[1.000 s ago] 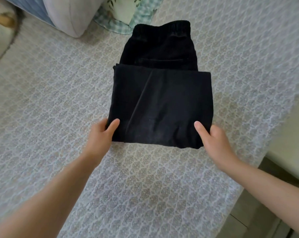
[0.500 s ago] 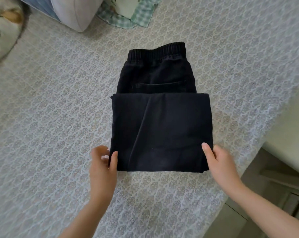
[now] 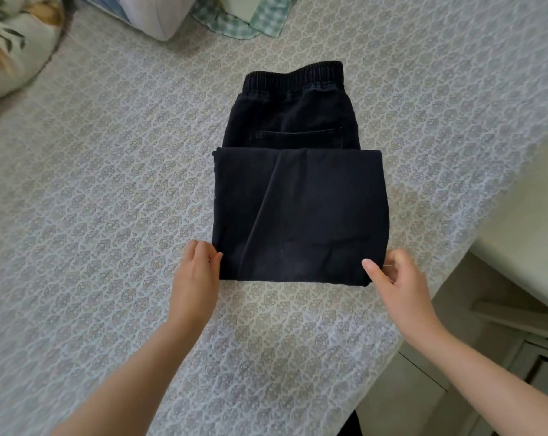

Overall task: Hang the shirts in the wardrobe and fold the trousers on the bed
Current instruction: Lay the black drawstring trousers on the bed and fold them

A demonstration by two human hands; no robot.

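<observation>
Black trousers (image 3: 301, 212) lie folded on the patterned bed cover (image 3: 109, 199), the legs doubled up over the seat, with the elastic waistband and a back pocket showing at the far end. My left hand (image 3: 195, 275) pinches the near left corner of the fold between thumb and fingers. My right hand (image 3: 395, 278) pinches the near right corner, its thumb lying on top of the cloth.
A floral pillow (image 3: 11, 42) lies at the far left. A pale bolster (image 3: 153, 14) and a green checked cloth (image 3: 244, 17) sit at the far edge. The bed's edge runs along the right, beside a pale cabinet (image 3: 524, 240) and floor.
My view has shifted, so the trousers sit lower in frame. Both hands have gone from resting beside the near edge to pinching its two corners.
</observation>
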